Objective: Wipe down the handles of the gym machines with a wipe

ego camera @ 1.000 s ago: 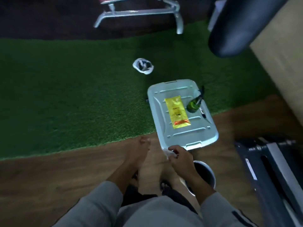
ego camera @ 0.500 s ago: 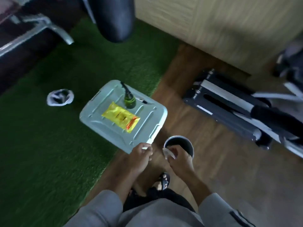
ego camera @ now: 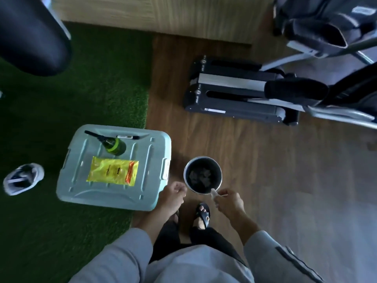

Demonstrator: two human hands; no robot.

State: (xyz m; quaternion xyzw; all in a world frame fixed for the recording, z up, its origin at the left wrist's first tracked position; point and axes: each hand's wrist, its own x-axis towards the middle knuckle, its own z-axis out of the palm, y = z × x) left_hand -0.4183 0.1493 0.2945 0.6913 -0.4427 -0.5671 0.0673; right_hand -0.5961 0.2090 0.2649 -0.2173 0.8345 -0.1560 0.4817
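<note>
One wipe [ego camera: 214, 194], one small bin [ego camera: 202, 174], one lidded box [ego camera: 114, 166]. Right hand [ego camera: 229, 202] pinches the crumpled wipe, which points far-left over the bin's near rim (its long axis runs near-right to far-left); left hand [ego camera: 173, 196] hangs loosely curled, holding nothing.

Wood floor [ego camera: 265, 180], green turf [ego camera: 61, 99], pale wood-panel wall [ego camera: 163, 13], dim light

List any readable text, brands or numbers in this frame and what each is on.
None can be read for certain.
Yellow packet on the storage box lid: dark print in the middle, too blurred to read.
Exercise machine base: small white lettering and round logos on its end, plus a white label strip along the bottom, all too small to read.
Green bottle and pen: no legible marks.
</note>
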